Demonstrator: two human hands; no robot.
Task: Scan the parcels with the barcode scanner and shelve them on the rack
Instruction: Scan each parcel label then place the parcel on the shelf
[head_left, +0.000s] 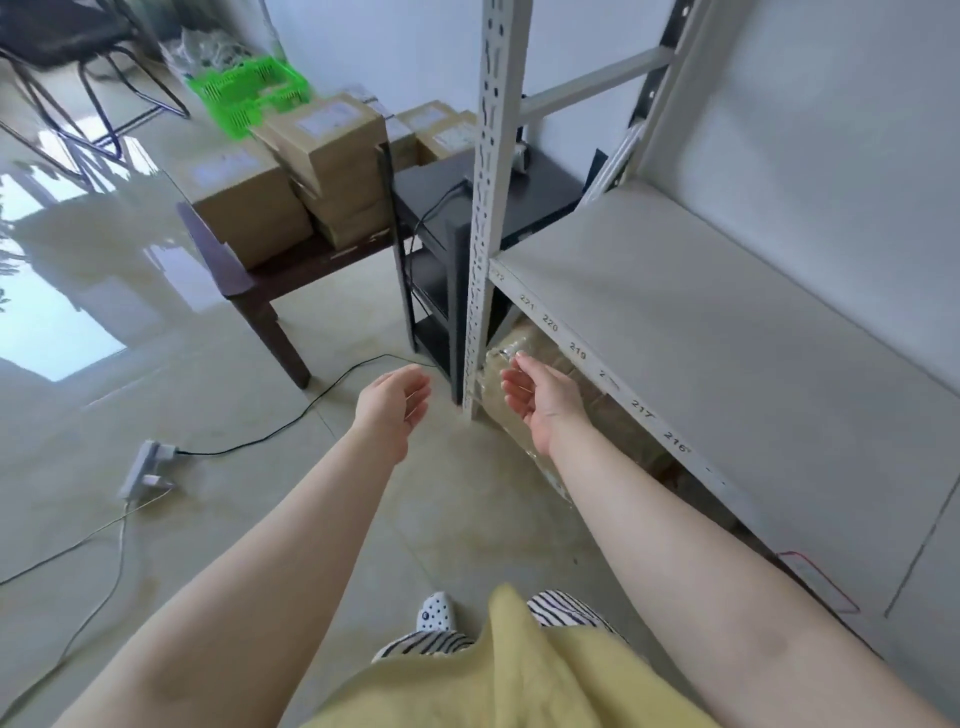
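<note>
Several brown cardboard parcels with white labels are stacked on a dark low table at the upper left. The grey metal rack fills the right side, its shelf bare, with numbered labels along the front edge. My left hand and my right hand reach forward with relaxed fingers, palms facing each other, holding nothing. Both hover near the rack's front post. A tape-wrapped parcel lies on the rack's lower level behind my right hand. No barcode scanner is plainly visible.
A black side stand with a cable sits between the table and the rack. A power strip and cords lie on the glossy floor at the left. A green plastic basket and a black chair stand farther back.
</note>
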